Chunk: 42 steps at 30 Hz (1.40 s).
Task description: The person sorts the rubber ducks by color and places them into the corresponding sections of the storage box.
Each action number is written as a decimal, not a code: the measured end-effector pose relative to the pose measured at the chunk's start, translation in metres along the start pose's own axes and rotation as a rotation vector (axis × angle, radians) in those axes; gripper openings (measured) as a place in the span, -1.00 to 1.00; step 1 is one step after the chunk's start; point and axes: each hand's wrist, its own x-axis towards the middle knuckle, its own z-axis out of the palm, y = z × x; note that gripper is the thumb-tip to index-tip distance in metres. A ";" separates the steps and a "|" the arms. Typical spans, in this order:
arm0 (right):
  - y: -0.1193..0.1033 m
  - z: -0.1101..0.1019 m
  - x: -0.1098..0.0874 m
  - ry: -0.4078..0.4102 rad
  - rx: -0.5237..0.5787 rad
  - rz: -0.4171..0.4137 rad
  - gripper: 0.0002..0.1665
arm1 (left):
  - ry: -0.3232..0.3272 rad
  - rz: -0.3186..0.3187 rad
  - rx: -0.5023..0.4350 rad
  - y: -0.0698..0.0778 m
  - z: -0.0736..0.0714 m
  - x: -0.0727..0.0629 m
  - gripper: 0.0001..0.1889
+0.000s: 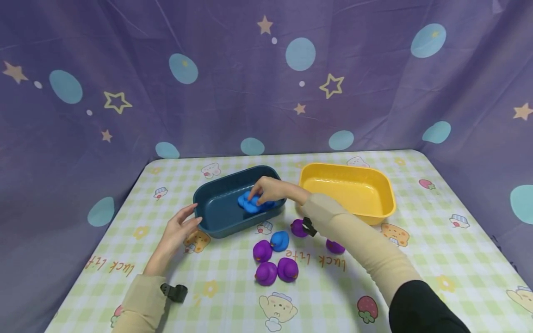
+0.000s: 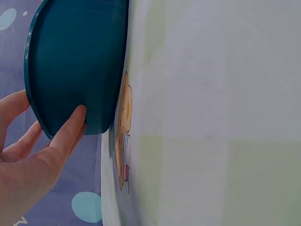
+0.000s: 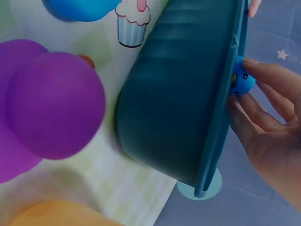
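Note:
The person's right hand (image 1: 270, 188) reaches over the near right side of the dark teal bin (image 1: 216, 203). Between its thumb and fingers it pinches a blue toy duck (image 3: 243, 80), whose head shows just above the rim in the right wrist view. Other blue ducks (image 1: 248, 206) lie on the bin's floor below this hand, partly covered by it. At the bin's left end is the left hand (image 1: 176, 231), with spread, nearly straight fingers. One fingertip (image 2: 81, 110) touches the outer wall and another finger is at the rim.
A yellow bin (image 1: 347, 189) stands at the right, behind the right forearm. In front of the bins lie a blue duck (image 1: 280, 241) and several purple ducks (image 1: 265, 273), one of them (image 1: 335, 246) partly behind the right sleeve. A checked cloth (image 1: 233, 300) covers the table.

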 end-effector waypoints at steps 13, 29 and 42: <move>0.005 0.008 0.007 -0.038 0.053 0.041 -0.74 | -0.035 0.040 0.011 0.004 0.000 -0.003 -0.18; 0.005 0.017 0.013 -0.042 0.013 0.044 -0.74 | -0.031 0.023 0.050 0.017 0.004 -0.011 -0.27; 0.005 0.022 0.017 -0.048 -0.008 0.046 -0.74 | -0.043 0.023 0.055 0.021 0.004 -0.013 -0.21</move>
